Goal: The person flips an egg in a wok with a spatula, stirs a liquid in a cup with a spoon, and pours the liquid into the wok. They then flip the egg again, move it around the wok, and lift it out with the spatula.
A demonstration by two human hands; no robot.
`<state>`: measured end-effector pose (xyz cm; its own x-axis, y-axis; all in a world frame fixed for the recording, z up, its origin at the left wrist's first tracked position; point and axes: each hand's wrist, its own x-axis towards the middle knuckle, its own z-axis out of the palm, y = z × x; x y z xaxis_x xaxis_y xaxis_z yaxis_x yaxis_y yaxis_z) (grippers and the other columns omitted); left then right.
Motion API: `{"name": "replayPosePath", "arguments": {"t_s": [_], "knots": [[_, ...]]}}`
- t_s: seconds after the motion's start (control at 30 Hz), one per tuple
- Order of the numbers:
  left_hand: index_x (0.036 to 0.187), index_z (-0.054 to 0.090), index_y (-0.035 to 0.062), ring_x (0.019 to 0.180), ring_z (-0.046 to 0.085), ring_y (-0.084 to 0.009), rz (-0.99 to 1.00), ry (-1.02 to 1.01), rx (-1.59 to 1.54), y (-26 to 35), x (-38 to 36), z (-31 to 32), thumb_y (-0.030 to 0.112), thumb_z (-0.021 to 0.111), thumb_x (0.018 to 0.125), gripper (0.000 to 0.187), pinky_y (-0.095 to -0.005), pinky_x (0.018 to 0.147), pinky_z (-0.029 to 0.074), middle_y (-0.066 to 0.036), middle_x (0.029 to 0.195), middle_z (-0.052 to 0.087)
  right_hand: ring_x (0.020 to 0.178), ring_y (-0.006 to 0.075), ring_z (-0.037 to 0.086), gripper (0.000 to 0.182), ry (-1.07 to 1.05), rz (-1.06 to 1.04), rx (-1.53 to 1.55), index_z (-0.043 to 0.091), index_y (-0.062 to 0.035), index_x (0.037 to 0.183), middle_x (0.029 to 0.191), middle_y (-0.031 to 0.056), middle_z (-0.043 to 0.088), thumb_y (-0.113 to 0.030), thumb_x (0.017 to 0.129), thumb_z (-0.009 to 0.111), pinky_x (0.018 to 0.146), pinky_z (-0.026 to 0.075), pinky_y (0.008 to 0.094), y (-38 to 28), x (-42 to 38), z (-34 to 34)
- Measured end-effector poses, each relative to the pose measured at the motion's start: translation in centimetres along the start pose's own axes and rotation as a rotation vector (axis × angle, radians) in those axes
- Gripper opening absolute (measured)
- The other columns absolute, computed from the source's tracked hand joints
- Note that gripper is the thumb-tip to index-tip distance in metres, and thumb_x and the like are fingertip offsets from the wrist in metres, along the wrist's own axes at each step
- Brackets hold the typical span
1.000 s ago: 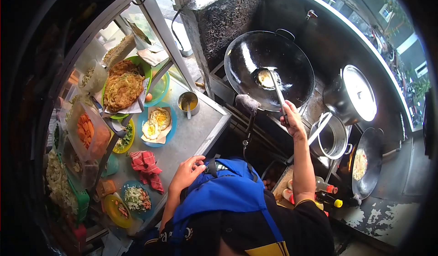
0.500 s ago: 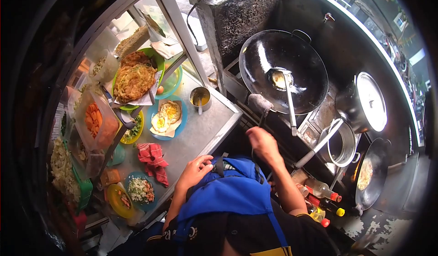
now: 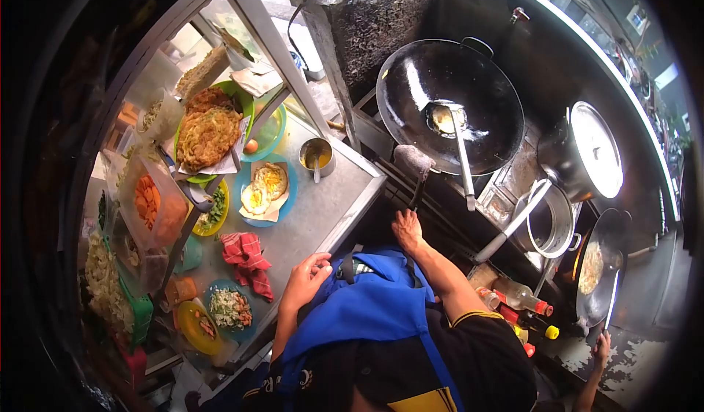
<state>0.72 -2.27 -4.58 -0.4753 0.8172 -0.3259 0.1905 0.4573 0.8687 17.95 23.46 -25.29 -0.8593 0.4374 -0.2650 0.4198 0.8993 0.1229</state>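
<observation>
My left hand [image 3: 304, 280] hovers by the counter's front edge, near the blue apron [image 3: 367, 302], with fingers loosely bent and nothing in them. My right hand [image 3: 407, 228] is low at the stove's front, below the big wok's cloth-wrapped handle [image 3: 414, 161]. Its fingers curl closed beside a dark bar-like part [image 3: 419, 190]; whatever they grip is hidden. In the big black wok [image 3: 480, 96] a ladle [image 3: 463, 159] rests with its bowl in the middle. On the counter [image 3: 334, 203] are fried eggs [image 3: 264, 190] on a paper-lined blue plate and a metal cup [image 3: 317, 159] of yellow liquid.
At right, another person's hand [image 3: 601, 347] holds a long utensil [image 3: 612, 298] in a smaller wok [image 3: 605, 247] with food. A lidded pot [image 3: 561, 148], a saucepan [image 3: 555, 225] and several bottles [image 3: 522, 296] stand nearby. A red cloth [image 3: 248, 261] and omelettes [image 3: 209, 139] lie left.
My right hand has moved slightly left and now holds steadier at the stove front. Another person's hand with a utensil has come into view at the smaller wok. My left hand barely moved.
</observation>
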Motion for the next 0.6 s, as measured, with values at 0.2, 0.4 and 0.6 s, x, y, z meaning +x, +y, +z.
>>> {"name": "replayPosePath", "arguments": {"t_s": [0.2,0.4,0.6], "knots": [[0.123,0.063,0.0030,0.081,0.064,-0.0116,-0.022,-0.010,-0.017,0.1,0.2,0.0,0.013,0.068,0.091,0.034,-0.0269,0.073,0.052,-0.007,0.098,0.069,0.110,0.0261,0.051,0.021,0.052,-0.042,0.100,0.073,-0.0148,0.099,0.113,0.0065,0.059,-0.019,0.086,0.057,0.088,0.043,0.0372,0.4,-0.5,-0.3],[0.123,0.063,0.0021,0.079,0.066,-0.0136,0.001,0.001,0.000,0.0,0.6,-0.1,0.014,0.067,0.091,0.034,-0.0278,0.072,0.053,-0.009,0.097,0.069,0.109,0.0254,0.052,0.019,0.071,-0.029,0.120,0.073,-0.0158,0.098,0.111,0.0055,0.060,-0.019,0.086,0.058,0.087,0.044,0.0367,0.6,-0.3,0.1],[0.123,0.063,0.0022,0.078,0.065,-0.0135,-0.021,-0.015,-0.038,0.4,0.6,-0.1,0.017,0.067,0.091,0.036,-0.0290,0.072,0.053,-0.009,0.098,0.068,0.109,0.0264,0.052,0.019,0.039,-0.024,0.120,0.071,-0.0159,0.098,0.111,0.0059,0.059,-0.019,0.085,0.058,0.087,0.044,0.0383,0.7,-0.2,0.2]]}}
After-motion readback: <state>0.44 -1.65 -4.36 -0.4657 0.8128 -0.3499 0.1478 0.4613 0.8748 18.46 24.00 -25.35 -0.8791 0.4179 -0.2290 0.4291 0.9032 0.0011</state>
